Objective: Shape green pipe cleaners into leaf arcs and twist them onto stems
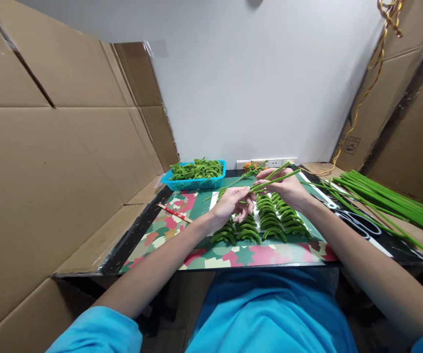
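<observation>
Bright blue clothing fills the near foreground, worn by a person at the front edge of a patterned mat, bare forearms reaching over it. To the left of the mat stands a tall cardboard panel. A slim red-marked stick lies slanted on the mat's left part. At the mat's far edge, left of its middle, a blue basket holds a heap of bent green pieces.

Over the middle of the mat, the left hand pinches at least 2 green stems between thumb and forefinger, the other fingers loosely curled. The stems angle up to the right, raised above the mat. Beneath, 4 columns of arched green pieces line the mat's middle, partly hidden by the hands. At the mat's far edge sits an orange item, too small to make out.

Just right of the left hand, also above the mat, the right hand has its fingers bent in close at the stems; I cannot tell whether they grip. Right of the mat lie scissors with pale handles and, farther out, a thick bundle of long green stems.
</observation>
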Available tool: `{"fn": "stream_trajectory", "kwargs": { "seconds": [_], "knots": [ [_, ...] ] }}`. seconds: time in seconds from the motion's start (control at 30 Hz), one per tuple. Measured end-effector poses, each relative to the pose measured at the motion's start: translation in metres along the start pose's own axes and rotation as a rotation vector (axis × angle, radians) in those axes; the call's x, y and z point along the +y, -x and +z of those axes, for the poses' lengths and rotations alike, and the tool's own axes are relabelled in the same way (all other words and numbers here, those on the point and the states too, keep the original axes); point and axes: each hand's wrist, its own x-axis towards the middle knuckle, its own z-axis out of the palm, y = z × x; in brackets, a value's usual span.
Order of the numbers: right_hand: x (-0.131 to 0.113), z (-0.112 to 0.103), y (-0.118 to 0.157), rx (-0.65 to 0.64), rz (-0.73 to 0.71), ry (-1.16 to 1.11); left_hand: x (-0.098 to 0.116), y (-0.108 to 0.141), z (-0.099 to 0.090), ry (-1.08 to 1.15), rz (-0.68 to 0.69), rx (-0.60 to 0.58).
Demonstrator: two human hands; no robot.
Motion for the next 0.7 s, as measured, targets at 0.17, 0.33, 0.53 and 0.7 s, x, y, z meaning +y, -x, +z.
{"fn": "stream_trajectory", "kwargs": {
  "seconds": [0.17, 0.33, 0.53, 0.7],
  "knots": [
    [-0.0040, 0.0069, 0.0017, 0.109, -0.090, 0.050, 0.0020, 0.0012, 0.0019, 0.022, -0.026, -0.006],
    [-0.0034, 0.0072, 0.0008, 0.157, -0.113, 0.099, 0.0013, 0.0027, 0.0022, -0.054, -0.028, -0.029],
    [0.0018, 0.0011, -0.0020, 0.102, -0.040, 0.073, 0.0010, 0.0051, 0.0014, -0.112, -0.053, -0.060],
    [-0.0029, 0.0013, -0.0006, -0.014, 0.047, -0.018, 0.0014, 0.0022, 0.0003, -0.076, -0.034, 0.012]
  ]
}}
